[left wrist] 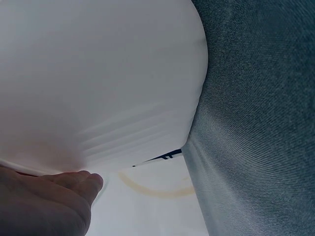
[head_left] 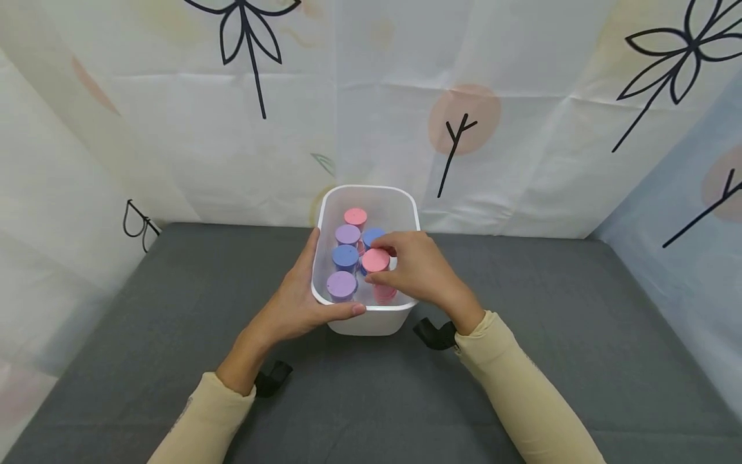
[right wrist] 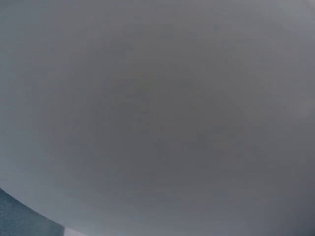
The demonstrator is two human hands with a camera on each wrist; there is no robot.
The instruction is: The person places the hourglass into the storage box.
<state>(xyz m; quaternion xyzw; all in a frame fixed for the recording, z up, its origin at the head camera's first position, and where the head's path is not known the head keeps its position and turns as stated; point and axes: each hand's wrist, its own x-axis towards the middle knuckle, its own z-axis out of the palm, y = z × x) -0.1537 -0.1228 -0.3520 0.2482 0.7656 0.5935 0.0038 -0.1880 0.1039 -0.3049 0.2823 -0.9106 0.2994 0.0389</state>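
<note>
A white plastic bin (head_left: pixel 371 320) stands on the table with several small round-lidded jars inside. In its left column show a pink-lidded jar (head_left: pixel 355 216), a purple-lidded one (head_left: pixel 348 234), a blue-lidded one (head_left: pixel 345 258) and a front purple-lidded one (head_left: pixel 342 285). My right hand (head_left: pixel 420 267) reaches over the right rim and pinches another pink-lidded jar (head_left: pixel 375 260) between thumb and fingers. Below it show a blue lid edge and a pink jar (head_left: pixel 384 294). My left hand (head_left: pixel 295 299) rests on the front left corner, thumb extended along the front rim, fingers (left wrist: pixel 74 184) against the side wall.
A grey cloth covers the table (head_left: pixel 243 277). Behind it hangs a pale patterned curtain (head_left: pixel 382 142), close to the bin's far end. Black straps (head_left: pixel 436 334) show at both wrists. The bin's white wall (right wrist: pixel 157 118) fills the right wrist view.
</note>
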